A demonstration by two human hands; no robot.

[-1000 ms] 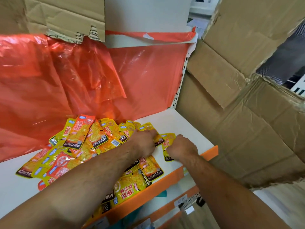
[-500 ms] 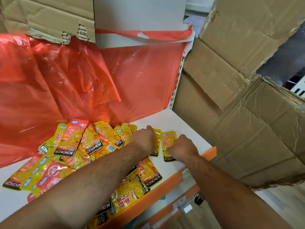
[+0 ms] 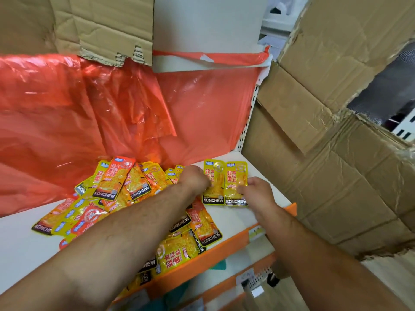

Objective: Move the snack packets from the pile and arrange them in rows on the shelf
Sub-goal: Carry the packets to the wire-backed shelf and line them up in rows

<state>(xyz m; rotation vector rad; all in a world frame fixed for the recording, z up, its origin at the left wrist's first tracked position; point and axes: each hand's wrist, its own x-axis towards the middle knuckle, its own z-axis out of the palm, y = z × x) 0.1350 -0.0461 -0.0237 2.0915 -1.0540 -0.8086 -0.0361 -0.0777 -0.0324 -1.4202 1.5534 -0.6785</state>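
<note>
Snack packets [image 3: 116, 182] on white shelf [image 3: 21, 250]

We see red plastic sheeting [image 3: 67, 113] draped across the back. Torn cardboard [image 3: 325, 135] walls the right side, with a perforated white upright [image 3: 248, 122] between them and pale floor [image 3: 388, 274] below.

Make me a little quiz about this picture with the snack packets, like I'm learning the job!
1. True or false: the two lined-up packets lie side by side, KONCHEW ends toward the shelf's orange edge.
2. The right hand touches which one? A: the cardboard-side packet. B: the pile-side packet.
3. Fill in: the plastic sheet behind the pile is ___.
Key: 1 true. 2 A; the left hand touches the other. 3 red.
</note>
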